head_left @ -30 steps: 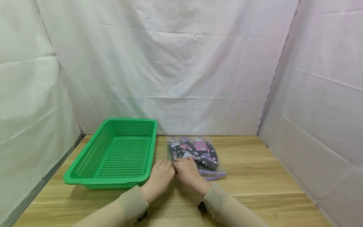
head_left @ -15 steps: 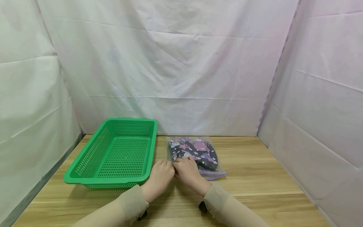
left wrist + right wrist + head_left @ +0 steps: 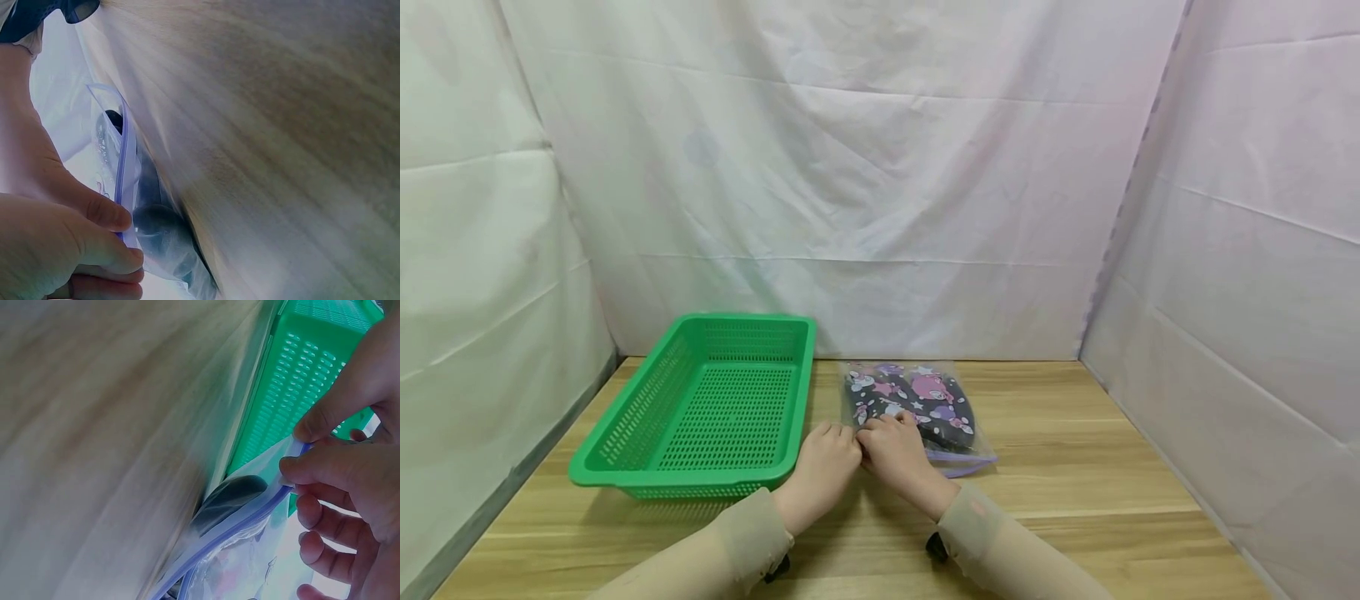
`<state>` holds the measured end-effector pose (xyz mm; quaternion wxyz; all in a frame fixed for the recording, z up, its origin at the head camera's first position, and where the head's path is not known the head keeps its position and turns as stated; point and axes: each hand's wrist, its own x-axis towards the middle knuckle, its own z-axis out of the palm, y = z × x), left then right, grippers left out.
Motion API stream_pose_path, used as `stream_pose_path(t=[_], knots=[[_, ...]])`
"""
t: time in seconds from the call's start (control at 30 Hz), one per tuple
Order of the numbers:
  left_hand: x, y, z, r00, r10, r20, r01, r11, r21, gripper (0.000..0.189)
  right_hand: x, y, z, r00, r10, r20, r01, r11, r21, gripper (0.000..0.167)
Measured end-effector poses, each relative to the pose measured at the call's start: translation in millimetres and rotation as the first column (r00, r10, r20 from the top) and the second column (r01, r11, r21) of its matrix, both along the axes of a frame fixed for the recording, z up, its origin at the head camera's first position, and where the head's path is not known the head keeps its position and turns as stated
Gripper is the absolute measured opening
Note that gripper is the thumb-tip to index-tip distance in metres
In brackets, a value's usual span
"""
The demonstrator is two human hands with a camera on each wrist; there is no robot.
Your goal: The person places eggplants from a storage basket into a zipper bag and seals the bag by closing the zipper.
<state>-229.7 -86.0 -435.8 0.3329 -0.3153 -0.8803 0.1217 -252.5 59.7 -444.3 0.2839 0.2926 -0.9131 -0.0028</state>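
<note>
A clear zip bag (image 3: 981,443) lies flat on the table, its purple zip strip (image 3: 958,458) toward me. Inside is a dark cloth item (image 3: 917,400) printed with pink, purple and white cartoon figures and stars. At the bag's near left corner, my left hand (image 3: 823,461) pinches the zip edge between thumb and finger. Close against it, my right hand (image 3: 897,452) pinches the same edge. In the right wrist view the thumbs sit side by side on the purple strip (image 3: 234,531). Farther along, the strip's two sides stand apart, as the left wrist view also shows.
A green perforated basket (image 3: 805,383) with nothing in it stands left of the bag, its near right corner close to my left wrist. White cloth walls (image 3: 880,308) enclose the wooden table (image 3: 1075,467) at the back and both sides.
</note>
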Motion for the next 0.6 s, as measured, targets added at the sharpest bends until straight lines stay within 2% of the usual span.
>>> stream_pose_path(t=[0.33,0.6], knots=[[-0.6,-0.5,-0.8,1.000,-0.005,-0.018,0.005,1.000,-0.003,0.009,-0.6,1.8,-0.8,1.000,-0.013,0.001,0.013,1.000,0.012,0.016],[-0.1,-0.5,0.1,1.000,0.012,-0.005,-0.012,1.000,-0.026,0.010,0.2,5.0,1.6,0.999,-0.022,0.026,0.022,0.999,0.027,0.015]])
